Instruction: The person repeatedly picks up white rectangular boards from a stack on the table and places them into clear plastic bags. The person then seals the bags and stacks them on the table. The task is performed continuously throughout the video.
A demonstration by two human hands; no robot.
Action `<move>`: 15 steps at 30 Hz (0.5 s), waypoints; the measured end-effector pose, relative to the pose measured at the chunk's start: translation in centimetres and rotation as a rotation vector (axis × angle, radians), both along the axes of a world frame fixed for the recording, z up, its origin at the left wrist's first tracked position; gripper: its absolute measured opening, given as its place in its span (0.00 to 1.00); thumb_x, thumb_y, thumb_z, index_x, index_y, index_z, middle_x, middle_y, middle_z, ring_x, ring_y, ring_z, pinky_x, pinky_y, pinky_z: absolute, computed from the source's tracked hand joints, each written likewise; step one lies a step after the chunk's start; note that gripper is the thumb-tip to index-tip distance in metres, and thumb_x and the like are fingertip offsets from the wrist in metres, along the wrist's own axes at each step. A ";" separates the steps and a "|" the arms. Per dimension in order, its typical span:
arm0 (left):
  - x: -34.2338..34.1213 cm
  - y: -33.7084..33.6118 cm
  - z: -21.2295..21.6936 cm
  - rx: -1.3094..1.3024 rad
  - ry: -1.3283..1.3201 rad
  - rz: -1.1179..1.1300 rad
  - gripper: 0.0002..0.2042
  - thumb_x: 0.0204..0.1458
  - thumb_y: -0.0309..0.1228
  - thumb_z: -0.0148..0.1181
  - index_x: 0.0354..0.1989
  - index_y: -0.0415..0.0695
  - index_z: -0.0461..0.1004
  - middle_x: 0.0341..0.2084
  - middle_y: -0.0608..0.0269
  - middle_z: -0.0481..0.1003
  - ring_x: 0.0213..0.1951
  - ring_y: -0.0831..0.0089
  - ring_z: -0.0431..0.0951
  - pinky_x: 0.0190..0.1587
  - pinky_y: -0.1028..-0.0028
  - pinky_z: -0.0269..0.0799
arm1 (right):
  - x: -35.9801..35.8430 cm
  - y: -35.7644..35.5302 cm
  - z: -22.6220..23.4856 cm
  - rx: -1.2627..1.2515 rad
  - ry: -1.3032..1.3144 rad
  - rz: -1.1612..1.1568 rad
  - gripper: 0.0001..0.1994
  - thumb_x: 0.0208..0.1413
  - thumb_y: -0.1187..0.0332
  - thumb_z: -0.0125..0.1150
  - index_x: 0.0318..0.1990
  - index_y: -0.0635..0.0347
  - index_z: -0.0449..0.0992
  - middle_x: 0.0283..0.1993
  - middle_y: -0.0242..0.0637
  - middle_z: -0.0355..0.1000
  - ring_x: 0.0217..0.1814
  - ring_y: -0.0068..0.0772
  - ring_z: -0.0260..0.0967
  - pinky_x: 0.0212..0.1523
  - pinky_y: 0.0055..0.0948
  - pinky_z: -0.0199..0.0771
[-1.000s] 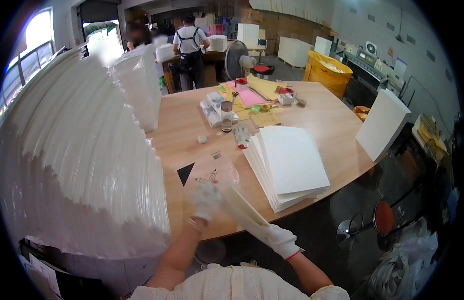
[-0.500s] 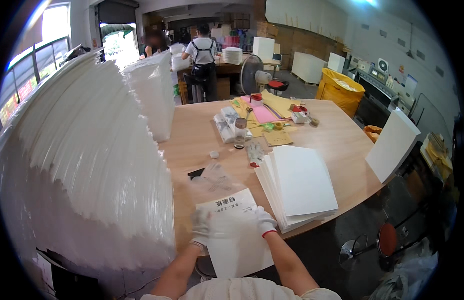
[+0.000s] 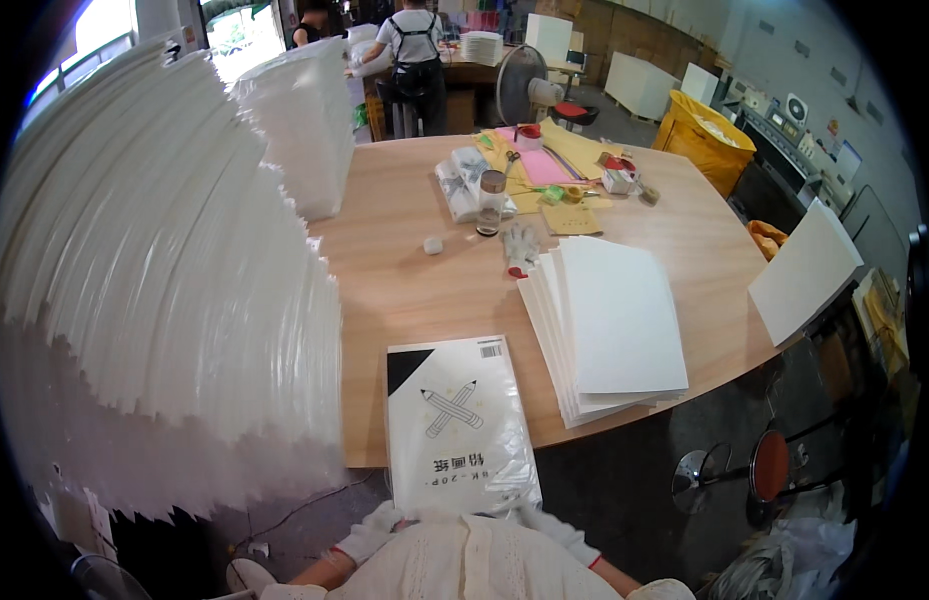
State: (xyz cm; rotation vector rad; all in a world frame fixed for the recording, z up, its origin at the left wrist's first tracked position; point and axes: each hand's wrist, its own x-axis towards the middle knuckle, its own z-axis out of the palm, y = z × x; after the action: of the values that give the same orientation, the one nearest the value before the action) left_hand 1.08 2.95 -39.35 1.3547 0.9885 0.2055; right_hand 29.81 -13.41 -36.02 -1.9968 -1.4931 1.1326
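A drawing-paper pack [image 3: 455,400] lies in a clear plastic sleeve printed with crossed pencils and a black corner. Its far part rests on the table, while its near end juts past the front edge toward my body. My left hand [image 3: 370,535], in a white glove, is at the left of that near end. On the other side is my right hand [image 3: 565,540], also gloved in white, mostly covered by my shirt front. The fingers of both hands are hidden. Right of the pack stands a fanned stack of white sheets [image 3: 625,320].
A tall heap of clear plastic sleeves [image 3: 185,280] fills the left side. Farther back on the table [image 3: 385,290] are a glass bottle [image 3: 492,205], a spare glove [image 3: 522,250], scissors, tape and coloured paper. A fan [image 3: 523,85] and two people are beyond; a stool [image 3: 770,465] stands at right.
Both hands have come back from the pack's sides to its near end by my body. The sleeve now lies flat over the paper, its printed front showing. The view has tilted down.
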 end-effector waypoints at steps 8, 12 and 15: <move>-0.1 1.2 -4.0 0.343 -0.022 0.308 0.05 0.47 0.25 0.46 0.28 0.38 0.67 0.19 0.54 0.70 0.25 0.66 0.76 0.28 0.67 0.69 | 2.8 1.3 0.9 -0.197 -0.251 0.123 0.21 0.53 0.58 0.48 0.55 0.50 0.65 0.33 0.53 0.72 0.37 0.53 0.71 0.40 0.45 0.69; 4.7 1.9 5.5 0.685 -0.086 0.089 0.06 0.47 0.17 0.41 0.23 0.41 0.64 0.19 0.64 0.68 0.19 0.75 0.71 0.23 0.76 0.69 | 6.7 2.4 -2.5 0.146 0.218 -0.296 0.21 0.51 0.56 0.55 0.49 0.58 0.71 0.45 0.36 0.72 0.45 0.33 0.70 0.50 0.26 0.67; 8.5 3.7 12.3 0.701 -0.264 0.037 0.03 0.44 0.20 0.46 0.26 0.39 0.66 0.18 0.58 0.68 0.20 0.72 0.72 0.24 0.72 0.68 | 6.4 7.8 -2.3 0.068 0.683 -0.679 0.19 0.56 0.57 0.51 0.47 0.63 0.72 0.44 0.38 0.71 0.48 0.29 0.67 0.46 0.28 0.68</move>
State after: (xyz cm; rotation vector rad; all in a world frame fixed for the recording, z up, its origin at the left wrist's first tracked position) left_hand 9.63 6.68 -27.04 1.8784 0.7393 0.7942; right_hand 36.23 -5.62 -38.34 -1.6082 -0.4513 1.2300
